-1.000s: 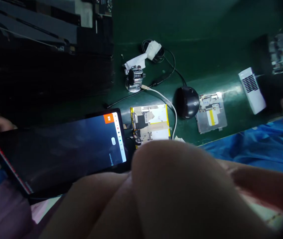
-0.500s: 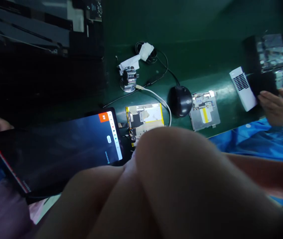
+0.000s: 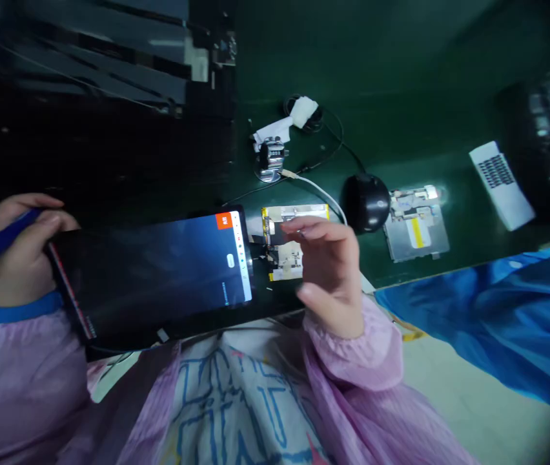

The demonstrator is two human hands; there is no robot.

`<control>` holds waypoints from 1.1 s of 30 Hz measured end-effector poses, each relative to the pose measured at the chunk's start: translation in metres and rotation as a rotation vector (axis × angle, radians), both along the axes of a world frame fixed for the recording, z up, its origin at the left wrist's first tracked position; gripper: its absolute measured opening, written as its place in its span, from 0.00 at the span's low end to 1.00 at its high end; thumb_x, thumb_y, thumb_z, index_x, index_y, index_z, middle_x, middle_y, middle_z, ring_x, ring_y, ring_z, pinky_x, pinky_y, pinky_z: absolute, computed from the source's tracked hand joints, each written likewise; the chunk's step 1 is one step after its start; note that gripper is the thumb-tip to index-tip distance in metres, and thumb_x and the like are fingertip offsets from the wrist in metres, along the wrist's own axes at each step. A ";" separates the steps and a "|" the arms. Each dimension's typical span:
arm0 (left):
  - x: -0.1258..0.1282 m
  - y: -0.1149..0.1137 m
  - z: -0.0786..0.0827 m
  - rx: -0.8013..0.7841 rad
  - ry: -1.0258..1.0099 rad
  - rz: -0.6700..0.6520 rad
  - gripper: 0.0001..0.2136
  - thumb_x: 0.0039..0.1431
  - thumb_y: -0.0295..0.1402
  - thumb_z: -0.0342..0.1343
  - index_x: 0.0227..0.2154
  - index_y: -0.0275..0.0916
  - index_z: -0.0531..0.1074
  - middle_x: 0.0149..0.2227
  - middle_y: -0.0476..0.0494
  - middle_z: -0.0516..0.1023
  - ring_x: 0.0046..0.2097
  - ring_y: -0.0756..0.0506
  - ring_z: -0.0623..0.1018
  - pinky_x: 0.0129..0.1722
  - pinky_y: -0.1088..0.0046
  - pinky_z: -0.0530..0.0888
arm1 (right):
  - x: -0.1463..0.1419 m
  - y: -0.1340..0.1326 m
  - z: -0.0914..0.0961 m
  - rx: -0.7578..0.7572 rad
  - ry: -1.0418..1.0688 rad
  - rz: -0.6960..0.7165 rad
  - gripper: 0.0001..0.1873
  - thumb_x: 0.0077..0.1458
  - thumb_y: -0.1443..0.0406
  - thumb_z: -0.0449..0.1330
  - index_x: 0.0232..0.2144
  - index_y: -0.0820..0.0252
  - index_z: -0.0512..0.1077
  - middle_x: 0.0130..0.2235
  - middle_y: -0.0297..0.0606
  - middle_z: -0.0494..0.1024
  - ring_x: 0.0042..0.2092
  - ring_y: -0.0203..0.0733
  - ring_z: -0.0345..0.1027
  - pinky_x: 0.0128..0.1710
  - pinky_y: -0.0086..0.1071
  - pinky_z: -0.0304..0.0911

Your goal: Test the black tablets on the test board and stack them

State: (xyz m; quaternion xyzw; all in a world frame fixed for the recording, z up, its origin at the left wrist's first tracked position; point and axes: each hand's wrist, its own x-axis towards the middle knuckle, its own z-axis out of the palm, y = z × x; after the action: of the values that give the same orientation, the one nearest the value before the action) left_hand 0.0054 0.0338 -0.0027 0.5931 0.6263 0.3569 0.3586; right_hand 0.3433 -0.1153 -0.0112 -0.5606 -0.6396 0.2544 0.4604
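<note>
My left hand (image 3: 28, 252) is closed around a blue pen-like tool (image 3: 1, 242), next to the left edge of a lit tablet screen (image 3: 153, 278); whether it also grips that edge I cannot tell. The screen is dark with an orange square and a white icon strip at its right end. My right hand (image 3: 336, 274) hovers with thumb and fingers apart and nothing between them. Partly hidden under its fingers lies an opened device board with yellow edges (image 3: 282, 261), joined to the screen by a short dark ribbon.
Behind the board stand a chrome tally counter (image 3: 271, 158), a white cable (image 3: 321, 190) and a round black device (image 3: 366, 203). Farther right lie a metal-backed board (image 3: 417, 232) and a white slotted piece (image 3: 502, 184). A person's blue sleeve (image 3: 492, 303) is at right. Dark panels (image 3: 110, 58) fill the upper left.
Large blurred skin close to the camera is gone, and my right hand now shows over the board. The co-worker's hand at right has left view. The scene has shifted rightward.
</note>
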 end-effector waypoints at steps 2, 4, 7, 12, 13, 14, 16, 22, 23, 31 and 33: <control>0.002 -0.004 0.001 0.017 -0.056 0.033 0.09 0.45 0.34 0.60 0.31 0.41 0.71 0.23 0.53 0.73 0.27 0.48 0.70 0.27 0.70 0.64 | -0.008 -0.005 -0.010 0.021 -0.046 0.002 0.29 0.57 0.54 0.55 0.58 0.52 0.51 0.55 0.47 0.64 0.58 0.54 0.60 0.55 0.56 0.62; 0.008 -0.007 0.002 0.004 -0.108 0.033 0.09 0.45 0.34 0.61 0.31 0.41 0.71 0.22 0.54 0.73 0.27 0.48 0.69 0.27 0.70 0.64 | -0.015 -0.009 -0.021 0.007 -0.174 0.019 0.36 0.54 0.56 0.58 0.60 0.54 0.48 0.58 0.50 0.61 0.61 0.56 0.55 0.58 0.58 0.57; 0.017 -0.012 0.005 -0.016 -0.200 0.048 0.08 0.46 0.33 0.61 0.32 0.41 0.71 0.21 0.55 0.71 0.25 0.49 0.67 0.25 0.71 0.61 | -0.021 -0.011 -0.032 -0.042 -0.303 0.062 0.46 0.51 0.55 0.61 0.64 0.57 0.42 0.62 0.53 0.55 0.65 0.60 0.49 0.61 0.61 0.50; 0.019 -0.016 0.007 -0.037 -0.256 0.073 0.07 0.47 0.31 0.61 0.31 0.41 0.72 0.22 0.55 0.72 0.24 0.50 0.66 0.24 0.71 0.59 | -0.025 -0.013 -0.038 -0.095 -0.318 0.109 0.51 0.48 0.52 0.60 0.66 0.58 0.38 0.65 0.54 0.52 0.66 0.61 0.47 0.62 0.64 0.43; 0.018 -0.016 0.006 -0.039 -0.254 0.076 0.07 0.47 0.31 0.61 0.31 0.41 0.72 0.22 0.55 0.72 0.24 0.51 0.66 0.24 0.71 0.59 | -0.026 -0.013 -0.039 -0.096 -0.317 0.108 0.51 0.48 0.53 0.60 0.66 0.58 0.37 0.65 0.54 0.52 0.66 0.61 0.46 0.63 0.64 0.43; 0.017 -0.016 0.006 -0.038 -0.252 0.078 0.07 0.47 0.31 0.61 0.31 0.41 0.72 0.22 0.55 0.72 0.24 0.51 0.66 0.24 0.72 0.59 | -0.026 -0.013 -0.039 -0.095 -0.317 0.109 0.51 0.47 0.53 0.60 0.66 0.58 0.37 0.65 0.53 0.52 0.66 0.61 0.46 0.63 0.64 0.42; 0.015 -0.016 0.005 -0.032 -0.257 0.065 0.07 0.48 0.31 0.61 0.32 0.40 0.72 0.22 0.55 0.72 0.24 0.51 0.66 0.24 0.72 0.59 | -0.026 -0.014 -0.039 -0.094 -0.316 0.111 0.51 0.46 0.54 0.60 0.65 0.59 0.38 0.64 0.53 0.53 0.66 0.61 0.46 0.63 0.63 0.40; 0.014 -0.014 0.002 -0.016 -0.301 0.040 0.08 0.47 0.29 0.60 0.32 0.38 0.71 0.21 0.54 0.72 0.23 0.52 0.67 0.23 0.73 0.60 | -0.025 -0.014 -0.040 -0.105 -0.309 0.121 0.50 0.46 0.56 0.59 0.65 0.59 0.40 0.64 0.53 0.54 0.66 0.61 0.46 0.64 0.64 0.37; 0.014 -0.013 0.001 -0.004 -0.302 0.049 0.09 0.45 0.29 0.60 0.32 0.37 0.71 0.21 0.53 0.72 0.22 0.52 0.67 0.23 0.73 0.60 | -0.026 -0.014 -0.040 -0.105 -0.306 0.123 0.50 0.46 0.56 0.58 0.65 0.59 0.40 0.64 0.52 0.54 0.66 0.61 0.45 0.64 0.64 0.37; 0.010 -0.010 -0.003 0.021 -0.303 0.068 0.11 0.41 0.31 0.60 0.31 0.36 0.71 0.20 0.51 0.72 0.22 0.51 0.68 0.22 0.76 0.61 | -0.023 -0.015 -0.042 -0.053 -0.207 0.108 0.50 0.49 0.56 0.60 0.66 0.58 0.37 0.64 0.52 0.53 0.66 0.61 0.47 0.63 0.62 0.44; 0.011 -0.010 -0.002 0.013 -0.305 0.074 0.11 0.41 0.31 0.60 0.31 0.36 0.71 0.21 0.51 0.72 0.22 0.51 0.68 0.22 0.76 0.62 | -0.011 -0.013 -0.043 -0.008 -0.119 0.045 0.48 0.53 0.56 0.57 0.66 0.57 0.34 0.64 0.52 0.52 0.65 0.58 0.49 0.62 0.59 0.50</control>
State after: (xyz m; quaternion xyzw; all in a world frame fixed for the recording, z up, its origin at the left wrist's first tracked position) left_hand 0.0160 0.0235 -0.0046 0.5108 0.5839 0.4597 0.4323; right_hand 0.3328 -0.1282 -0.0547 -0.5620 -0.6773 0.2334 0.4136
